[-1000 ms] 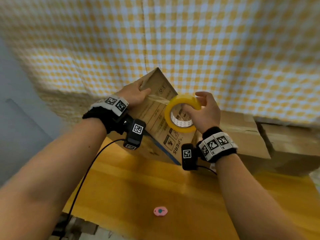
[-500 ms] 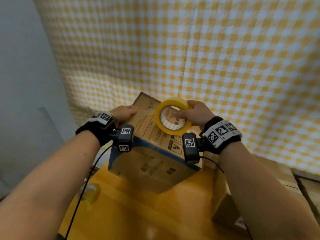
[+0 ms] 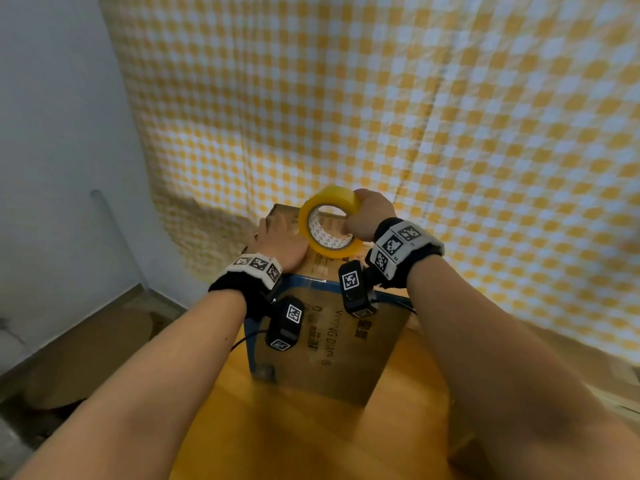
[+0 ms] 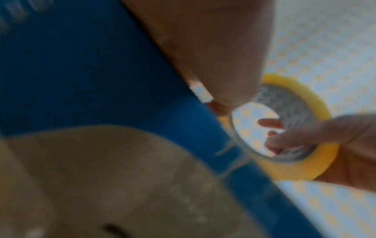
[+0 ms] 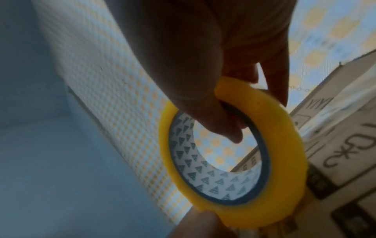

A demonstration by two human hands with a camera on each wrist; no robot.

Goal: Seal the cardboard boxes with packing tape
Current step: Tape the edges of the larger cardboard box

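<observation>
backdrop: yellow-and-white checked cloth (image 3: 415,116) hanging behind the work area, creased, fills most of the head view; also seen in both wrist views (image 5: 114,90)
wall: plain pale grey wall (image 3: 52,133) on the left, meets the cloth along a slanted edge
tabletop: orange-yellow wooden tabletop (image 3: 294,438), bare part at bottom centre of the head view
floor: grey floor (image 3: 20,445) at lower left, below the wall
lower left: brown rounded cardboard-like shape (image 3: 93,355) between wall base and tabletop, blurred, cannot tell what it is
cable: thin black cable (image 3: 247,339) running across above the tabletop's left edge
</observation>
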